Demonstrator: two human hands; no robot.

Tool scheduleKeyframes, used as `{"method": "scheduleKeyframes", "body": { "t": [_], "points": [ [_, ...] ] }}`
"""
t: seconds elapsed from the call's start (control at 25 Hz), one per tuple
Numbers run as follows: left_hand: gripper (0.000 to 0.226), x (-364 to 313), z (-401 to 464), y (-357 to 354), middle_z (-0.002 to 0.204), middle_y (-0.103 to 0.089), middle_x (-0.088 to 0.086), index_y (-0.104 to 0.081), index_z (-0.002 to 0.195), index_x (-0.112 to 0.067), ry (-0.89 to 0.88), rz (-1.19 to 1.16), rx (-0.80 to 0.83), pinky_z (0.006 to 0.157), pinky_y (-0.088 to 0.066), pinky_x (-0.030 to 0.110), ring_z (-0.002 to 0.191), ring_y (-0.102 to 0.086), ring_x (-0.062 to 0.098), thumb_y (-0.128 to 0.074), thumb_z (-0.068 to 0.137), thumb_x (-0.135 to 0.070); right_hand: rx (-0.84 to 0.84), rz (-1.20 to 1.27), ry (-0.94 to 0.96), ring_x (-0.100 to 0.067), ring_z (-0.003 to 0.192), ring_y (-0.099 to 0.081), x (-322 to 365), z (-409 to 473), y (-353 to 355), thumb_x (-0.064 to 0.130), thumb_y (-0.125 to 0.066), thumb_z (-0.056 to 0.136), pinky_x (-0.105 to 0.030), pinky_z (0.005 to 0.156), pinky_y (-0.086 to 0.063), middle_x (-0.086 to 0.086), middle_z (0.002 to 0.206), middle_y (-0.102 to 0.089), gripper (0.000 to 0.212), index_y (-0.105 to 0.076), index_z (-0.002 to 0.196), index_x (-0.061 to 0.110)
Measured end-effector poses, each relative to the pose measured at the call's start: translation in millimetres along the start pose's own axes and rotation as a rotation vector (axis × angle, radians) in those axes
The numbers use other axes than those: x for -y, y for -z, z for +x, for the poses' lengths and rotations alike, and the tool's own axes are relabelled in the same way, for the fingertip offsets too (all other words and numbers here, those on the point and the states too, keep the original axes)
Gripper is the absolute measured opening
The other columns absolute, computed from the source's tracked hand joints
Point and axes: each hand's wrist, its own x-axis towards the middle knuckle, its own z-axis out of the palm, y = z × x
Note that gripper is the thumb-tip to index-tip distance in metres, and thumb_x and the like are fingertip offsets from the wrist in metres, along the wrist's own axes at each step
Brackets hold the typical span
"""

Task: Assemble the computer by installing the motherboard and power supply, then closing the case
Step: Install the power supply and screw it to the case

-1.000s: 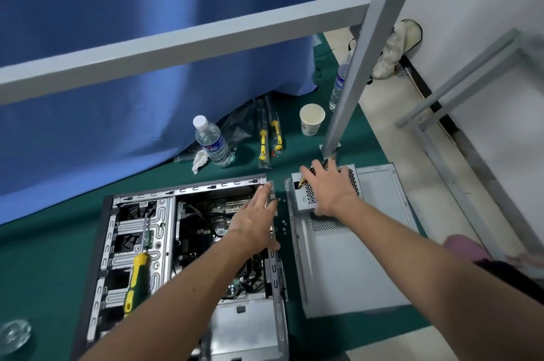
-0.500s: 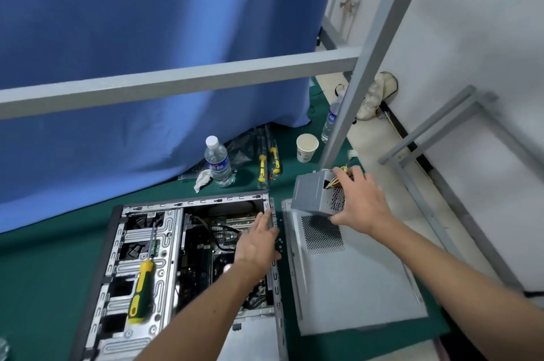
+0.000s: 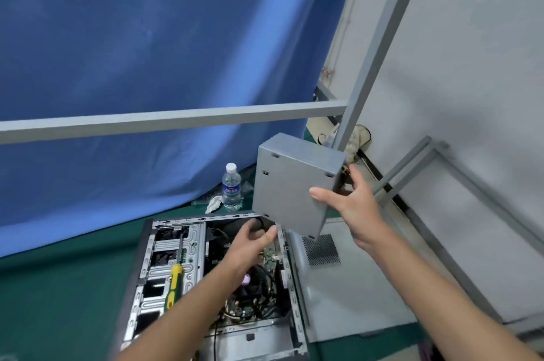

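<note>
Up in the air, the grey power supply (image 3: pixel 290 188) is gripped by the right hand (image 3: pixel 348 207), thumb across its broad face and fingers curled round its right edge, tilted above the far right corner of the open computer case (image 3: pixel 164 246) lying on the green worktop (image 3: pixel 59 296). Below it the left hand (image 3: pixel 250 246) hovers over the case's inside with fingers loosely spread, holding nothing, while a yellow-handled screwdriver (image 3: pixel 174 278) rests on the drive cage, the side panel (image 3: pixel 347 301) lies flat just right of the case and a water bottle (image 3: pixel 231 187) stands behind
</note>
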Motion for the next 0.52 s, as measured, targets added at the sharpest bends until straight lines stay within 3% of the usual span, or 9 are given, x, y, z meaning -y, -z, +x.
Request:
{"method": "scheduleKeyframes", "body": {
  "t": [0.12,0.28,0.4,0.52],
  "points": [
    [0.108,-5.3,-29.5,30.0,0.137,-0.058,-0.001,-0.031,0.152,-0.024,-0.032,-0.212,0.096,0.099,-0.046,0.041,0.126,-0.056,0.018,-0.083,0.064,-0.057,0.0,0.245,-0.107,-0.021,0.1,-0.071,8.6,-25.9,-29.1,0.037,-0.094,0.044,-0.04,0.077,-0.058,0.001,0.111,-0.073,0.071,-0.065,0.109,0.034],
    [0.115,-20.1,-64.0,55.5,0.143,-0.056,-0.005,-0.03,0.152,-0.033,-0.158,-0.378,0.268,0.113,-0.036,0.05,0.132,-0.053,0.017,-0.087,0.057,-0.065,-0.01,0.454,-0.27,-0.023,0.091,-0.065,10.4,-53.8,-58.0,0.029,-0.086,0.055,-0.04,0.072,-0.053,0.0,0.093,-0.074,0.058,-0.066,0.109,0.026],
    [0.102,-34.6,-88.6,55.1,0.144,-0.055,-0.002,-0.038,0.147,-0.033,-0.224,-0.38,0.371,0.099,-0.05,0.047,0.13,-0.055,0.023,-0.086,0.061,-0.06,0.035,0.609,-0.38,-0.025,0.092,-0.059,9.7,-73.2,-72.0,0.036,-0.083,0.057,-0.044,0.08,-0.049,-0.008,0.098,-0.068,0.07,-0.062,0.121,0.016],
    [0.095,-45.8,-105.0,50.5,0.137,-0.06,0.006,-0.046,0.139,-0.023,-0.218,-0.351,0.322,0.082,-0.056,0.043,0.119,-0.063,0.027,-0.094,0.059,-0.038,0.061,0.687,-0.414,-0.03,0.104,-0.057,3.5,-84.3,-78.0,0.037,-0.078,0.063,-0.051,0.096,-0.046,-0.016,0.117,-0.064,0.078,-0.057,0.132,0.009]
  ]
}}
